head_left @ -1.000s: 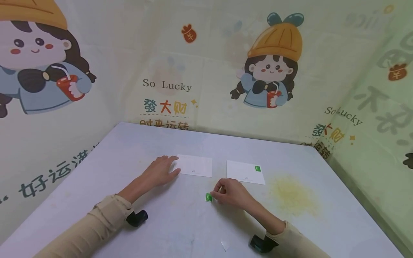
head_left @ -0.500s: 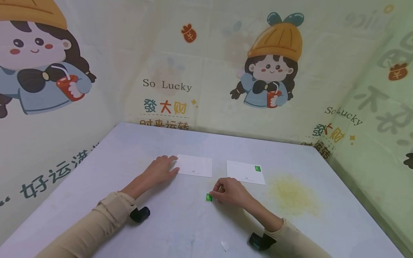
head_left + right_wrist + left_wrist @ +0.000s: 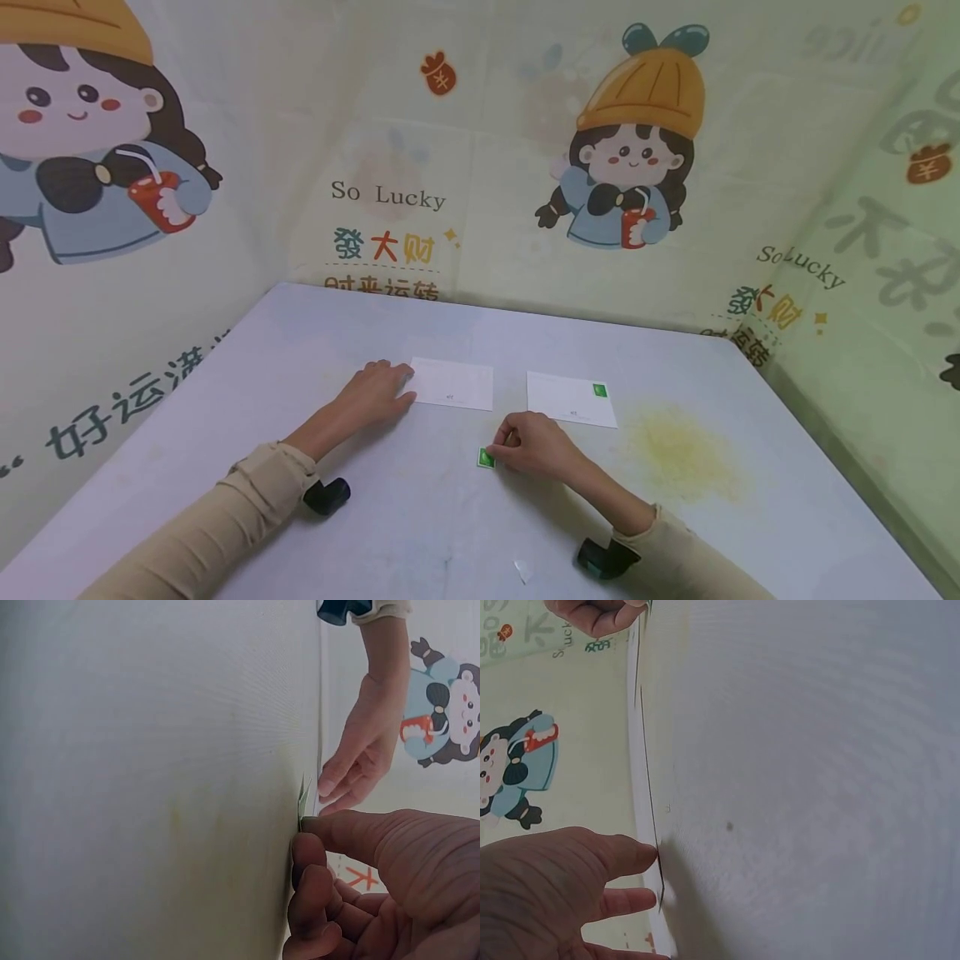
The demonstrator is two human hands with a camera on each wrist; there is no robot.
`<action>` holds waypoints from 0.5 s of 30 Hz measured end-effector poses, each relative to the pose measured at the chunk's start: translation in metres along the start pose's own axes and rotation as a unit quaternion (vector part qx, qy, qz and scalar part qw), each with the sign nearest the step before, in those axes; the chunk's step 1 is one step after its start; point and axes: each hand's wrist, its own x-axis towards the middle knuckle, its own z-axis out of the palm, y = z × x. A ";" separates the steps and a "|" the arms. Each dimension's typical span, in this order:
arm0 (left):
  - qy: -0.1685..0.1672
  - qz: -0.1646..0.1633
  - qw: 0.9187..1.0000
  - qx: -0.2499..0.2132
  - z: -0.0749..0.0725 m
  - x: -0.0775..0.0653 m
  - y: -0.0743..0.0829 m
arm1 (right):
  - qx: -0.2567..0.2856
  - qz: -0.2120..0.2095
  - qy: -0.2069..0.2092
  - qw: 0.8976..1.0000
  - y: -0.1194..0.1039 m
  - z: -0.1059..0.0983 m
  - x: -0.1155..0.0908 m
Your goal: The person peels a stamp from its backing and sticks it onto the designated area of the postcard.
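In the head view, my left hand lies at the left edge of a white envelope. Its fingers and thumb are spread, with the tips touching the paper, as the left wrist view also shows. My right hand pinches a small green postage stamp by its right side, low over the table in front of the envelopes. From the right wrist, the stamp looks thin and slightly bent, sticking out past the thumb. A second white envelope lies to the right, bearing a similar green stamp in its upper right corner.
The white table has a yellowish stain on its right side. A small clear scrap lies near the front. Behind stands a cloth backdrop printed with cartoon figures. Black wrist cameras hang below both sleeves.
My left fingertips have drawn back slightly to the left along the envelope's edge. The right hand keeps its pinch on the stamp, almost still.
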 end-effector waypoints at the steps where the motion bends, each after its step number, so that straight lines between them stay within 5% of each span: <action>1: 0.000 0.001 1.000 0.001 0.000 0.000 0.000 | 0.000 0.000 0.000 1.000 0.000 0.000 0.000; 15: 0.002 0.006 1.000 0.012 0.003 0.000 -0.002 | 0.034 0.005 -0.013 0.999 0.002 0.001 0.001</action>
